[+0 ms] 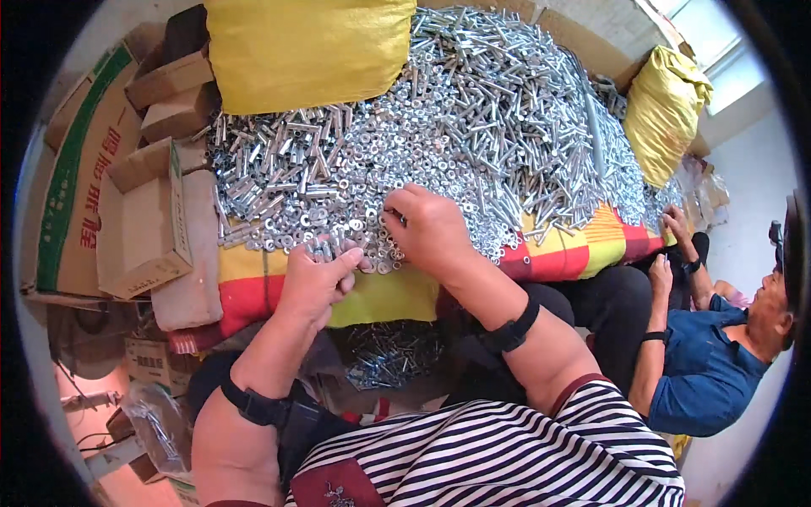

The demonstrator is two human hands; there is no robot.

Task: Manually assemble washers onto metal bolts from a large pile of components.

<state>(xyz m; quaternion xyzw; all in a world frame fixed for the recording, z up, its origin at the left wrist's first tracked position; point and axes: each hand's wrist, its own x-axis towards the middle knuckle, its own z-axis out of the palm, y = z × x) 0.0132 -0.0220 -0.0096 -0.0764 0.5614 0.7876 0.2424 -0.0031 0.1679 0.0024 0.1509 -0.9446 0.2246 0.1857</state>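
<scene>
My left hand (314, 279) is closed, palm up, around several silver metal fasteners (328, 247) that look like bolts. They show between the thumb and fingers; their exact kind is too small to tell. To its right, my right hand (429, 230) is closed, with thumb and fingertips pinched over a pile of washers and nuts (397, 152). Whatever those fingertips hold, if anything, is hidden. Behind my left hand lie short metal sleeves (262, 160). Long bolts (507, 101) form a heap beyond my right hand.
The heap rests on a red and yellow checked cloth (553, 258). A yellow sack (308, 55) lies at the back, another yellow sack (666, 114) at the right. Open cardboard boxes (144, 224) stand left. More bolts (393, 355) lie below the edge. A co-worker (710, 363) sits at right.
</scene>
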